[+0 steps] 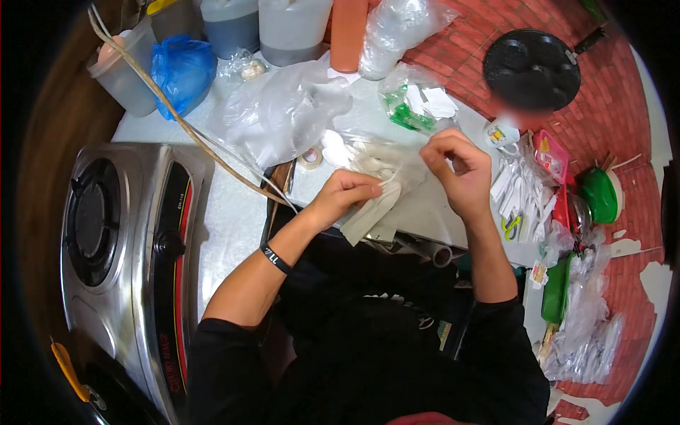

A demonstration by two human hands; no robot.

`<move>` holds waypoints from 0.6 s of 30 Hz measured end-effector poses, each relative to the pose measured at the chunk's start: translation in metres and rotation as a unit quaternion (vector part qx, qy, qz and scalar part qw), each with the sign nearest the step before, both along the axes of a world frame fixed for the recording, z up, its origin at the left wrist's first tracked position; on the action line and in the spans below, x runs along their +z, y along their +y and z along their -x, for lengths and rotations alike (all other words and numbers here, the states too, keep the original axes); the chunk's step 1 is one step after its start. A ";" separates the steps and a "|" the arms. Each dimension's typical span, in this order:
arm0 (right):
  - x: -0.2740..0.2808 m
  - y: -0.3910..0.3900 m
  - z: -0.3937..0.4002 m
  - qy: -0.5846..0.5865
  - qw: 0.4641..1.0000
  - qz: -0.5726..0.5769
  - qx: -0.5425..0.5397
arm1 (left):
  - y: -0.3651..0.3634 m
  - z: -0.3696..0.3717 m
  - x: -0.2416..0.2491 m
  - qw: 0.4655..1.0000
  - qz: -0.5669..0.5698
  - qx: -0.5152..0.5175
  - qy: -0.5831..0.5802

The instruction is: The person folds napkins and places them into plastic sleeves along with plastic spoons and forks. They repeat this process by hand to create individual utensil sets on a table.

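My left hand [346, 196], with a black wristband below it, has thumb and fingers pinched on a clear plastic bag [405, 168] near the table's front edge. Pale, flat strips [372, 216] show under and beside those fingertips. To the right, my right hand [460, 170] is raised with curled fingers and the thumb against them, at the bag's right side. Whatever its fingertips hold is too thin to make out. A roll of tape [309, 158] and white rounded pieces [338, 150] lie left of the bag.
A gas stove [120, 255] stands at the left, with a long stick [191, 131] crossing near it. Containers [294, 32] line the back. A black pan [533, 69] is at the upper right. White strips [520, 191], green-handled scissors [511, 227] and a green basket [598, 195] sit right.
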State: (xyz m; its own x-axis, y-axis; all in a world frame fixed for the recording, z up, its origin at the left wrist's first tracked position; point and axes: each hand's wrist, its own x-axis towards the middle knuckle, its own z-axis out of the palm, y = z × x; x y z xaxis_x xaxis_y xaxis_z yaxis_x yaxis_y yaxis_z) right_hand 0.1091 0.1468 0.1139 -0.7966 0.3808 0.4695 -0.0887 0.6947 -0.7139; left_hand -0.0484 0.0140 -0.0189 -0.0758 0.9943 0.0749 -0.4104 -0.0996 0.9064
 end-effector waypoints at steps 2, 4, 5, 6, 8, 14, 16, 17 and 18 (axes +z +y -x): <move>-0.008 0.005 -0.003 0.025 0.998 0.058 -0.025 | 0.000 -0.002 0.001 1.000 0.013 0.021 0.012; -0.017 -0.011 0.002 0.012 0.988 0.144 -0.058 | -0.001 -0.003 0.003 0.999 0.026 0.024 0.012; -0.025 -0.016 0.000 0.039 0.984 0.152 -0.089 | 0.000 -0.002 0.002 0.999 0.031 0.038 -0.002; -0.037 -0.022 -0.005 0.068 0.977 0.159 -0.123 | 0.001 -0.003 0.001 0.998 0.035 0.048 -0.015; -0.061 -0.040 -0.020 0.064 0.976 0.099 -0.185 | 0.000 -0.001 -0.002 0.997 0.035 0.050 -0.042; -0.099 -0.109 -0.039 0.026 0.928 0.343 -0.143 | -0.005 -0.029 0.022 0.995 0.001 0.053 -0.089; -0.106 -0.106 -0.040 0.056 0.926 0.343 -0.148 | -0.003 -0.032 0.016 0.996 -0.031 0.047 -0.065; -0.107 -0.103 -0.041 0.068 0.926 0.341 -0.149 | -0.003 -0.032 0.015 0.997 -0.020 0.043 -0.067; -0.102 -0.098 -0.047 0.044 0.923 0.347 -0.159 | -0.002 -0.032 0.015 0.997 -0.011 0.041 -0.071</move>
State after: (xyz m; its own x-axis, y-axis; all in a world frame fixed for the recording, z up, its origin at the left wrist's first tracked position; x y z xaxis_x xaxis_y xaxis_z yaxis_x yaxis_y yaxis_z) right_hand 0.1559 0.0487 0.0121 -0.5631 0.8224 0.0811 -0.0376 0.0725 -0.9967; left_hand -0.0163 0.0117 -0.0039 -0.1675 0.9827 0.0792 -0.5235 -0.1567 0.8375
